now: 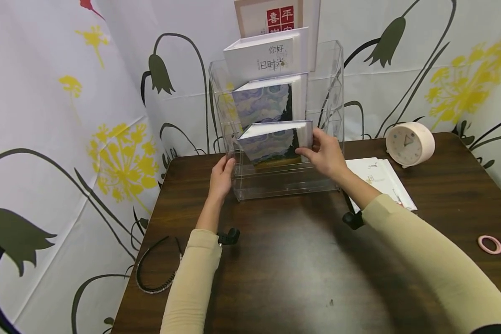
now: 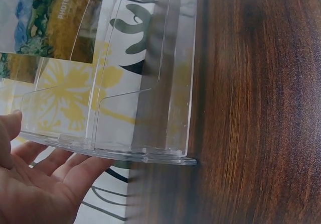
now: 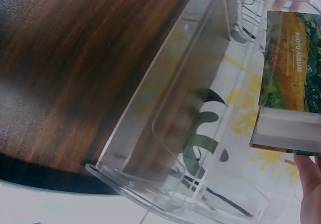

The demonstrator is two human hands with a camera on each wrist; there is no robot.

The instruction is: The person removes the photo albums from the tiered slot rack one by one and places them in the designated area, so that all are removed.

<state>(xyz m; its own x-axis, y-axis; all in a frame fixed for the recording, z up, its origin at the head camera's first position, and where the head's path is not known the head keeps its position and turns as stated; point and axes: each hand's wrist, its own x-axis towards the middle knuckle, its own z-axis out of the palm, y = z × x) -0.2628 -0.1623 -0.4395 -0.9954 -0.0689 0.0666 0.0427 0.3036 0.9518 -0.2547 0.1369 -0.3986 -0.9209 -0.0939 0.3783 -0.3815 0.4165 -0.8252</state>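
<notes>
A tiered clear acrylic rack (image 1: 288, 186) stands at the back of the table. At its left side, my left hand (image 1: 221, 180) grips the side panel, thumb on one face and fingers behind, as the left wrist view shows. My right hand (image 1: 327, 154) pinches the right edge of a painted-cover photo album (image 1: 271, 147) in a lower tier; "PHOTO ALBUM" reads on its cover (image 3: 286, 58) in the right wrist view. Behind it stand a similar painted album (image 1: 263, 104), a white album with black characters (image 1: 256, 60), and a cream album with red characters (image 1: 256, 21).
To the right of the rack lie white papers (image 1: 382, 181), with a pale pink round clock (image 1: 410, 144) beyond them. A pink ring (image 1: 480, 244) lies near the right edge. A dark braided band (image 1: 152, 291) is at the left edge. Patterned curtain (image 1: 183, 120) hangs behind.
</notes>
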